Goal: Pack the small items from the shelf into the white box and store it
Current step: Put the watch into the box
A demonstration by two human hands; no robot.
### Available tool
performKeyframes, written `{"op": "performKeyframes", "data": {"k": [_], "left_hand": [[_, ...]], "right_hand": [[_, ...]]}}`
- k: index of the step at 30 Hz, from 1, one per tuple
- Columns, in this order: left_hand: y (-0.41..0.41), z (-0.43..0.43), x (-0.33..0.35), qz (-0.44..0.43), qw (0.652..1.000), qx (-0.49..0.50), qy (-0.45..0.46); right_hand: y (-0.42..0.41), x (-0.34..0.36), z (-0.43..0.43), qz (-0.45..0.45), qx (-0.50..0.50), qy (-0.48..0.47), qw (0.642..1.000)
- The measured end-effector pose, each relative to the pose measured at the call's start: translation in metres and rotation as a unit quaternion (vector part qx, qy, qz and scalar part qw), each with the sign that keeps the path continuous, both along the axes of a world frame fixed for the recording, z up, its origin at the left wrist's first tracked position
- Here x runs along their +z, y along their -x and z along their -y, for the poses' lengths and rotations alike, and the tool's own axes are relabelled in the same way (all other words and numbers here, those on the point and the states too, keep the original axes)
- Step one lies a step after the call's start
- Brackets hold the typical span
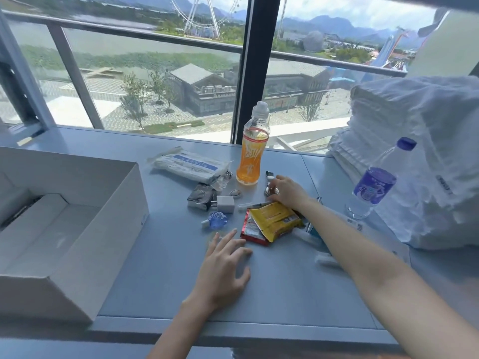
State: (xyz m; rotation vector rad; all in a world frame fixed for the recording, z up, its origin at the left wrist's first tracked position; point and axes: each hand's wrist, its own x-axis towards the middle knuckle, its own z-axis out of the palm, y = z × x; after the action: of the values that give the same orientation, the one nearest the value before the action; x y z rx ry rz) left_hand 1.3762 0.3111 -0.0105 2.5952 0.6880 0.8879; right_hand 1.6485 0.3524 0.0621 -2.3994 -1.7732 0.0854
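White box (pixel 77 174), open, left of frame on counter (pixel 168 281). Small items (pixel 225 204) clustered centre frame. Left grip (pixel 225 265): fingers spread flat, holding nothing. Right grip (pixel 283 189): fingers curled over small silvery object (pixel 272 190).

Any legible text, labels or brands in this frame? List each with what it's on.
Nothing can be quoted; all print is blurred.
Orange drink bottle: white stylised characters, unreadable.
White packet: blue band of print, blurred.
Yellow packet: blurred print.
Water bottle: blue label, blurred.
White bag: small dark print, too small.
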Motion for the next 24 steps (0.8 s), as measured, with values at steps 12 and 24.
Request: {"op": "performKeyframes", "data": {"k": [12, 24], "left_hand": [[0.001, 0.000, 0.000, -0.009, 1.000, -0.005, -0.007], [0.003, -0.004, -0.002, 0.032, 0.999, -0.014, 0.021]], "right_hand": [[0.002, 0.008, -0.002, 0.096, 0.051, 0.013, 0.994], [0.007, 0.032, 0.013, -0.384, -0.060, -0.193, 0.901]]}}
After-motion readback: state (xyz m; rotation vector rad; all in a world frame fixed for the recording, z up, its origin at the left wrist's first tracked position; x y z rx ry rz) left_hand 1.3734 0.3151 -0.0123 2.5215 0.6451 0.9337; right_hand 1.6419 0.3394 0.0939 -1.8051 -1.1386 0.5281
